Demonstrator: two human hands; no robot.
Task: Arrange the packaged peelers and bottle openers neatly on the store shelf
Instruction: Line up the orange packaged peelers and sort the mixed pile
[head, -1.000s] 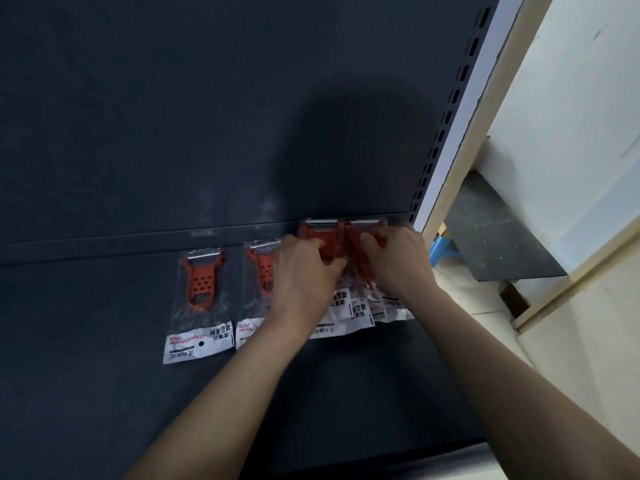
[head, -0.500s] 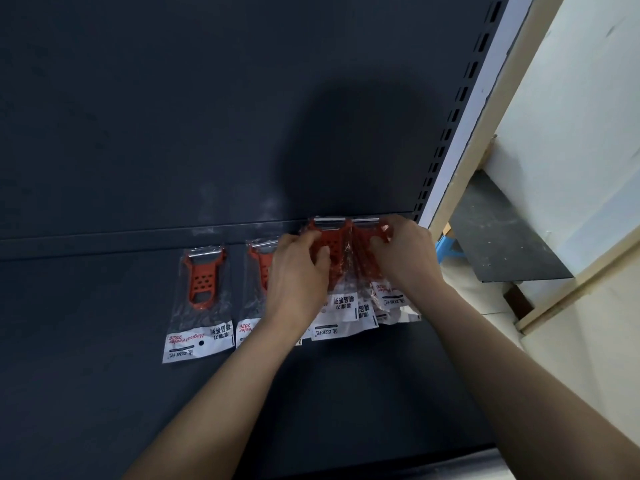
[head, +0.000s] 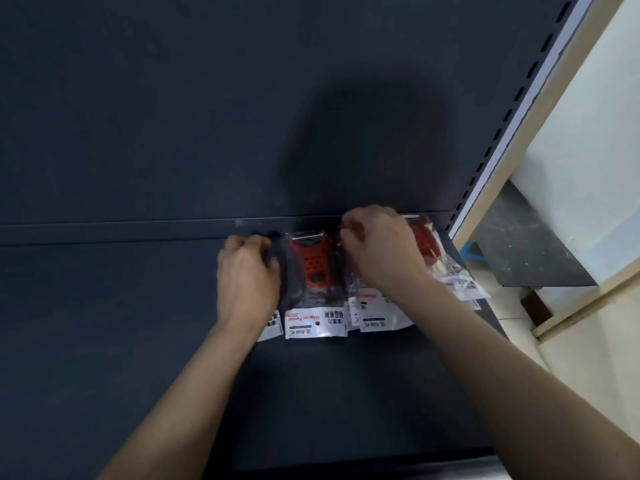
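STORE SHELF: A person's two bare hands work along a row of packaged red peelers lying flat at the far edge of a dark shelf [head: 138, 341], against its dark back panel [head: 173, 98]. The left hand [head: 247, 271] lies knuckles-up over the left packet [head: 272, 328] with its fingers curled down at the far end. Only a corner of that packet's white label shows, and it is not possible to tell whether the fingers actually grip. Just to the right, the middle packet [head: 313, 268] lies straight, its label toward the near side. The right hand [head: 377, 251] closes in a narrow pinch on the red far end of the top packet [head: 384, 322] of an overlapping pile [head: 424, 244]. The pile fans out at the right end of the row, near the slotted upright [head: 516, 102].
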